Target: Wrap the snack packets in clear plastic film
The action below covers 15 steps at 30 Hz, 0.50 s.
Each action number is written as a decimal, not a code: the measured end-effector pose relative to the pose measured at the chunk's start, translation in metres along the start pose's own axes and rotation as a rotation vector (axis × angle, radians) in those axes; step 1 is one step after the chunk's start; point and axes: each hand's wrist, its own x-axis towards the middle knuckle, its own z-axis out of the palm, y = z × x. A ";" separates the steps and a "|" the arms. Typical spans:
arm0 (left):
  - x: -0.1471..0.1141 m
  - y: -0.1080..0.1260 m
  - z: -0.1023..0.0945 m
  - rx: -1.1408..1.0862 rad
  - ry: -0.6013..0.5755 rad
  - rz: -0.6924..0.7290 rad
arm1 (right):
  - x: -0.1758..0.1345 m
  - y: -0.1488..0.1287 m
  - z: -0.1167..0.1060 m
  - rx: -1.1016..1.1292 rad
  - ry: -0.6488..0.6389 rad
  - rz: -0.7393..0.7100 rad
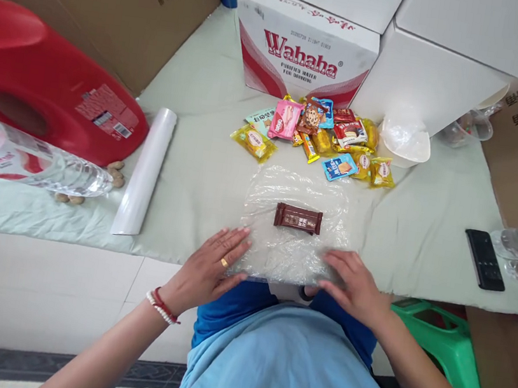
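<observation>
A sheet of clear plastic film [279,255] lies spread on the cloth-covered table, its near side at the front edge. Brown-wrapped snack bars [298,218] rest on the middle of the film; they look stacked, and I cannot tell how many there are. My left hand [214,266] is at the film's near left corner, fingers stretched out over its edge. At the near right corner is my right hand [355,288], fingers extended and apart. Neither hand touches the bars.
A pile of wrapped snacks [320,132] sits before a Wahaha carton [307,56], beside a white bowl [405,147]. Leftward are a film roll [145,171], a red jug [53,81] and a water bottle [33,156]. A black phone [485,260] lies at right.
</observation>
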 end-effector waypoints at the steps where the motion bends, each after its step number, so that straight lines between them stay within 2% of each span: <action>1: -0.006 0.000 0.000 -0.012 -0.022 0.014 | -0.011 0.004 0.008 0.008 -0.019 -0.036; 4: -0.016 0.001 -0.001 -0.033 -0.040 0.015 | -0.030 0.014 0.026 0.053 0.039 -0.051; 7: -0.018 0.002 -0.002 -0.096 -0.009 -0.026 | -0.032 0.021 0.028 0.110 0.081 -0.041; 11: -0.009 0.000 -0.011 -0.233 0.000 -0.168 | -0.018 0.020 0.009 0.165 0.005 -0.019; 15: 0.021 -0.009 -0.034 -0.353 0.002 -0.361 | 0.012 0.021 -0.019 0.175 -0.011 0.101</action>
